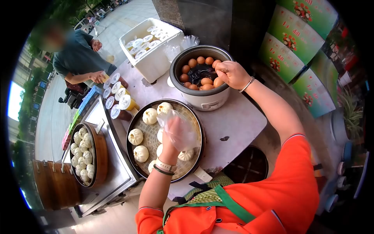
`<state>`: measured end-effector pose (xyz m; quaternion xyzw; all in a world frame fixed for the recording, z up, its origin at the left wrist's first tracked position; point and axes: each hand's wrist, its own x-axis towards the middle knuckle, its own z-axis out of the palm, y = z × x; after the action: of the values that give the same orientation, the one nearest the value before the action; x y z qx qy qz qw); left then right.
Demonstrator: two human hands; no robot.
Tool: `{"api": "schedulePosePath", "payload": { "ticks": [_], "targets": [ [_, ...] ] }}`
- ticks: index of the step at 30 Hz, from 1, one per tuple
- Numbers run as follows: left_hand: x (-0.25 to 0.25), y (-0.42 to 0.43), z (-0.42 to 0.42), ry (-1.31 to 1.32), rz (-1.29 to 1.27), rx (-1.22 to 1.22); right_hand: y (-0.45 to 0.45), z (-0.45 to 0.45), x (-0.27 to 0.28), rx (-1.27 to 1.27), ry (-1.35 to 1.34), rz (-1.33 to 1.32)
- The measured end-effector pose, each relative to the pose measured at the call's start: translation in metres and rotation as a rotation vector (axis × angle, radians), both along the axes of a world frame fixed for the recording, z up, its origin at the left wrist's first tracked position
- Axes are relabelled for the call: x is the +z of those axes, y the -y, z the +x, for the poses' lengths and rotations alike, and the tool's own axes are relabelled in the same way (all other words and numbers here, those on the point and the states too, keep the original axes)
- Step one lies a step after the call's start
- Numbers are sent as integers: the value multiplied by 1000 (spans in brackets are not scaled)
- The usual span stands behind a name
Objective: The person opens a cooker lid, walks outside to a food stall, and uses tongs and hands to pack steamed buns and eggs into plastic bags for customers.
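My right hand [232,75] is closed around the thin handle of a spoon or ladle [212,71], whose lower end goes down into dark liquid in a white electric cooker [206,102]. Brown eggs [206,81] ring the inside of that cooker. Over a round steamer tray [156,105] my left hand [174,130] grips a clear plastic bag [186,132], which partly covers its blurred fingers. White steamed buns [141,153] lie around the tray on a woven liner, some hidden beneath my left hand and wrist.
A foam box [154,72] of sealed cups stands behind the tray. Lidded drink cups [126,103] line the table's left edge. A bamboo steamer [100,158] of buns sits on the metal counter. Across it, a person [80,56] holds a cup. Green cartons [290,45] are stacked right.
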<state>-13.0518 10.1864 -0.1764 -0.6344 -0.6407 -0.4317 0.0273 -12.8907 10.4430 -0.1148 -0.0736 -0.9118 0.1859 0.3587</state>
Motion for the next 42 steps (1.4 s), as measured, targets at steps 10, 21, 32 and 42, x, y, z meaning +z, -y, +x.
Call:
{"api": "schedulePosePath", "payload": {
  "ticks": [10, 21, 32, 42],
  "targets": [
    [-14, -62, -10, 673, -314, 71, -24, -6, -8, -186, -104, -374],
    [7, -119, -15, 1935, 4, -320, 25, 8, 67, -277, -195, -448],
    [21, -65, -28, 2143, 160, -321, 61, -1, 1, 27, 33, 436],
    [54, 121, -78, 2081, 434, -409, 155, -8, 1, -266, 204, 350]
  ]
}}
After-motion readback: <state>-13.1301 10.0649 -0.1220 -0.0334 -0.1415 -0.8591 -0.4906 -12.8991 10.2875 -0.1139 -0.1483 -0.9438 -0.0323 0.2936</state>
